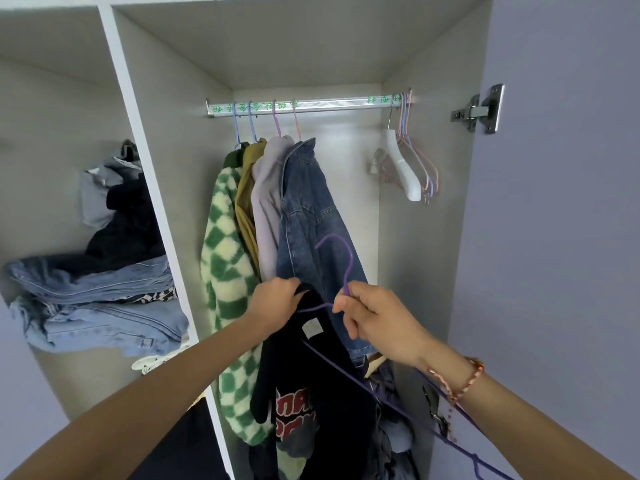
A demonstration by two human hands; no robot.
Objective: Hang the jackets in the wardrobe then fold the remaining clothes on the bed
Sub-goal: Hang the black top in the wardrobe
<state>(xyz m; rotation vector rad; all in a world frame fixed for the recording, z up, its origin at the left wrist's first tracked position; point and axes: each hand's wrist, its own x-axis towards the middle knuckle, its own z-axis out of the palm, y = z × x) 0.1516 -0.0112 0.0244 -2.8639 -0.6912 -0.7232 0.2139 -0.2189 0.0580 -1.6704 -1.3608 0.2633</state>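
Two hands: left hand (pixel 277 301) grips collar of dark jacket (pixel 311 382); right hand (pixel 377 323) pinches purple hanger (pixel 350 265) neck.
Collar: hanger arm prob. inside, view poor; seat both shoulders b4 lifting.
Rail (pixel 329 105): hook into gap right of denim jacket (pixel 304 209).

Four jackets hang side by side at the left of the rail (pixel 311 106), the fleece jacket (pixel 225 258) leftmost and the denim jacket (pixel 304 216) rightmost. Spare hangers (pixel 412 168) bunch at the rail's right end. In front, the left hand (pixel 277 303) grips the held jacket (pixel 311 375) and the right hand (pixel 377 323) pinches the wire hanger (pixel 346 265). Jeans (pixel 104 306) lie stacked in the left compartment.
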